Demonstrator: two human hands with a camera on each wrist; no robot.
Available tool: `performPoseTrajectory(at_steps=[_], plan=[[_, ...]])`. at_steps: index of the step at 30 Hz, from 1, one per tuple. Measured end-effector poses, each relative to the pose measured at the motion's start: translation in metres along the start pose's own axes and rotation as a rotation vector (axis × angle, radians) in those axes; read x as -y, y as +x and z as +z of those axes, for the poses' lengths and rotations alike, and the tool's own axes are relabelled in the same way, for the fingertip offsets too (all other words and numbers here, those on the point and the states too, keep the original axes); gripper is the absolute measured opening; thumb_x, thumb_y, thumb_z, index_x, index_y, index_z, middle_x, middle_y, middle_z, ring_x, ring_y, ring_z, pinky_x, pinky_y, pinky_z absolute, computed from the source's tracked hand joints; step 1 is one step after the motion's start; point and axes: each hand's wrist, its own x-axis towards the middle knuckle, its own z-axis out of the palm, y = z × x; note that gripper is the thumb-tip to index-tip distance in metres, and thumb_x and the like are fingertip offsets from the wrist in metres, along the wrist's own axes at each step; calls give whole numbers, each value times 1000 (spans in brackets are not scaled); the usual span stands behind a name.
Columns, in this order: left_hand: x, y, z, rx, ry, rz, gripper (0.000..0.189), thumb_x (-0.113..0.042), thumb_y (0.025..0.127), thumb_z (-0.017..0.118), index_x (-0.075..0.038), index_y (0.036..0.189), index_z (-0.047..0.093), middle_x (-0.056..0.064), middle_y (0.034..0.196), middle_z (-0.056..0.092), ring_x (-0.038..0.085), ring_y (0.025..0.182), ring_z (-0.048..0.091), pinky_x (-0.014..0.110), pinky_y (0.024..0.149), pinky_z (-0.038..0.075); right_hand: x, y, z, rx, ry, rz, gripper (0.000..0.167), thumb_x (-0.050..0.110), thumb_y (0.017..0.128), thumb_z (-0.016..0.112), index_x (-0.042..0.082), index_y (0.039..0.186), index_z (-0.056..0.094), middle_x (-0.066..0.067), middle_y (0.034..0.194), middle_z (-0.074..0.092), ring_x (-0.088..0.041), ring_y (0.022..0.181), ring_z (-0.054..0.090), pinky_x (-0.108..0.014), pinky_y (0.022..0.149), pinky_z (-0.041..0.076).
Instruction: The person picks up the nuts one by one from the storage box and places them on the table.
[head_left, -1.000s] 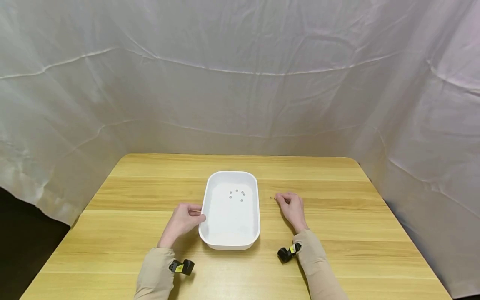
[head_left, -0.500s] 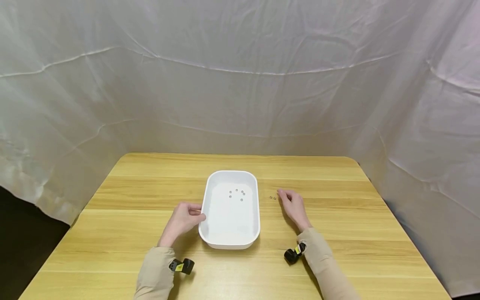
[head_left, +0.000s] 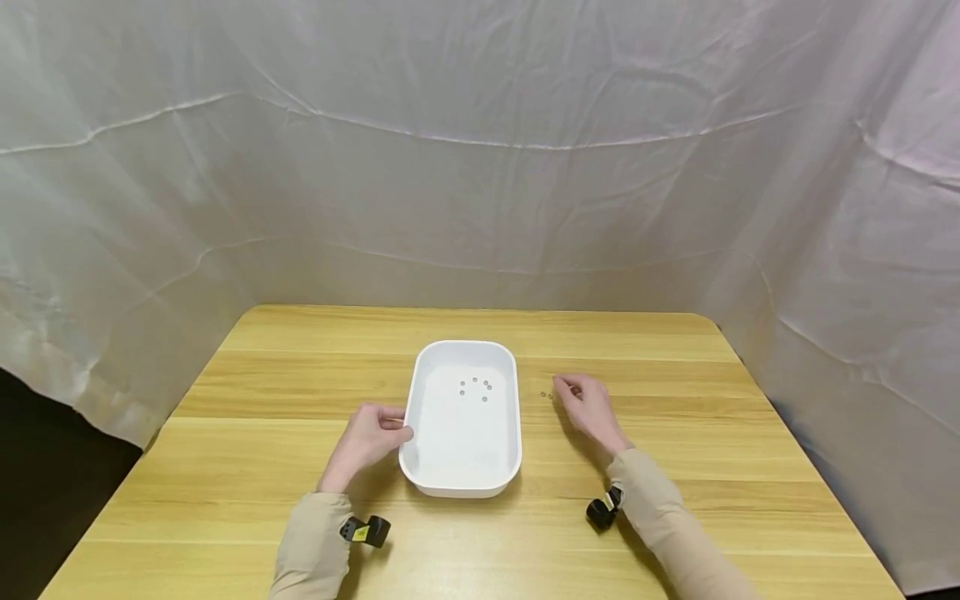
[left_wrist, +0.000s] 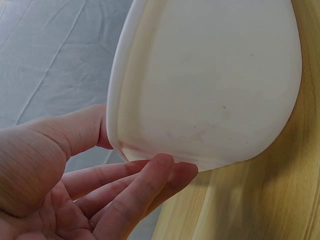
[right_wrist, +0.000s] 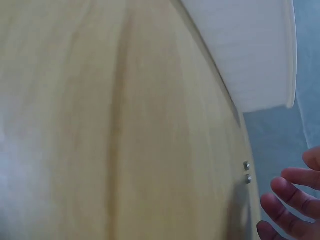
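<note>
right forearm [head_left: 656, 496] farther out, fingers [right_wrist: 286, 189] loose beside pellets [right_wrist: 248, 179], left fingers [left_wrist: 131, 199] around tray rim [left_wrist: 115, 75]

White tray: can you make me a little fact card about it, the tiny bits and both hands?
Tray: white, rounded corners
Bits inside: six, toward the far end
Bits on table: two, right of the tray
Left hand: holding the tray's left side
Right hand: beside the two bits

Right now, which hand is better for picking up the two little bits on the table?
Probably the right hand: it is close beside the two small pieces on the table, while the left hand holds the white tray, farther from them.
</note>
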Motion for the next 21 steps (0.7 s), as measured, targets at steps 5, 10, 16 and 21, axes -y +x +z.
performPoseTrajectory(at_steps=[5, 10, 16, 21], plan=[[0, 0, 0, 1, 5, -9, 37, -6, 81, 69, 9, 115, 70, 25, 104, 76, 33, 95, 75, 42, 85, 62, 14, -1, -4, 38, -53, -95, 34, 19, 100, 57, -3, 122, 68, -19, 108, 74, -27, 93, 69, -41, 87, 59], [0, 0, 0, 0, 9, -11, 37, -6, 81, 70, 8, 115, 70, 25, 104, 76, 33, 95, 75, 42, 84, 62, 32, -2, -10, 64, -76, -147, 29, 17, 98, 59, -1, 118, 71, -17, 107, 76, -24, 91, 71, -40, 84, 61], [0, 0, -1, 1, 9, -15, 37, -6, 81, 70, 7, 115, 71, 25, 104, 76, 32, 96, 75, 42, 84, 62, 53, -6, -15, 89, -123, -198, 24, 15, 95, 61, 2, 110, 75, -15, 105, 78, -24, 90, 74, -40, 84, 62], [-1, 0, -1, 1, 9, -17, 37, -7, 81, 70, 8, 115, 70, 25, 105, 75, 33, 97, 75, 41, 85, 62, 70, -5, -17, 135, -182, -270, 19, 10, 92, 62, 3, 101, 77, -12, 95, 79, -19, 82, 74, -35, 77, 63]])
